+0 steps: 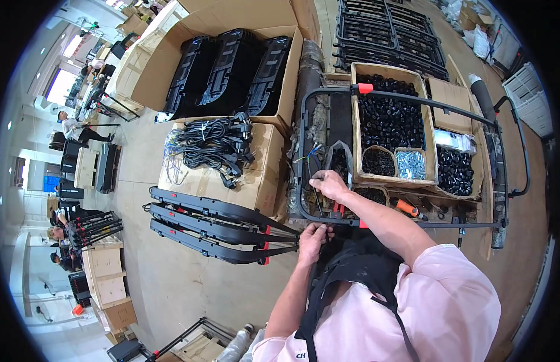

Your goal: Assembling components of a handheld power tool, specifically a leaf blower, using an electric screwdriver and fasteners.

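Head view: black tube frame point(300, 157) stretches over the parts box point(356, 142), its left end at the hands. Right hand point(332, 185) has fingers drawn together there; left hand point(313, 242) has fingers bunched beside the near corner; what either pinches cannot be told. Judged risk: uneven pressure could shift the frame, snagging the thin wires point(308, 158) at its end.

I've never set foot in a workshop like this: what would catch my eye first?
Probably the big black tube frame right of centre, with the person's right hand and left hand at its left end. Partly within its outline, a box holds many small black parts. Farther left, a tangle of black cables lies on a carton, with large black panels in an open box beyond.
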`<state>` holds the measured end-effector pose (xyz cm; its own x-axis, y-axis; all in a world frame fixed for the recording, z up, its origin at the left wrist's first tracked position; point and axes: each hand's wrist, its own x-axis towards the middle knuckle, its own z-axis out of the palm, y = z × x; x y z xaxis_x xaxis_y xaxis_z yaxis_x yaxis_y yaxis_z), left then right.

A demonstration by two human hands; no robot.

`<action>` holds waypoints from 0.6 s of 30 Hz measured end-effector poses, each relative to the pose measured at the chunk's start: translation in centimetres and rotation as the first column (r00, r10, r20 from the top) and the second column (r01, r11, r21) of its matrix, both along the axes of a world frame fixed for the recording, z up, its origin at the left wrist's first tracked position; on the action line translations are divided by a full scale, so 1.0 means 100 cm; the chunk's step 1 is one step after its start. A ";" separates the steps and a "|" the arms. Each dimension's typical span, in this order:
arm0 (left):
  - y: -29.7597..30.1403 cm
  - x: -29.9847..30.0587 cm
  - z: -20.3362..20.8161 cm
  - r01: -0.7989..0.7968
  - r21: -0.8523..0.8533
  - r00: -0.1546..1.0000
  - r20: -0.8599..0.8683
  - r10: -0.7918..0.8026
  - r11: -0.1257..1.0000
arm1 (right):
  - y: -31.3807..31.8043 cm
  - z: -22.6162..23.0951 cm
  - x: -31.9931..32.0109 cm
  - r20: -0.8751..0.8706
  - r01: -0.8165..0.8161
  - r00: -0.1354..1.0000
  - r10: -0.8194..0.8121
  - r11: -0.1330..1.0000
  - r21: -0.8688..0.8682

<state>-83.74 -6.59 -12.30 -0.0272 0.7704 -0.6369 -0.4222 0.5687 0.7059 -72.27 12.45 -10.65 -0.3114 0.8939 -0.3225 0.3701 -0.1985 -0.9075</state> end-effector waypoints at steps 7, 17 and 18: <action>0.001 0.008 0.006 -0.089 -0.046 0.996 -0.008 0.089 0.995 | 0.037 -0.010 0.027 -0.032 -0.215 0.976 0.213 0.950 -0.227; 0.002 0.004 0.007 -0.119 -0.160 0.989 0.070 0.131 0.980 | 0.118 -0.039 0.058 0.834 -0.743 0.467 0.293 0.642 0.190; 0.003 0.004 0.007 -0.117 -0.169 0.989 0.075 0.131 0.979 | 0.116 -0.052 0.056 0.837 -0.752 0.457 0.300 0.634 0.183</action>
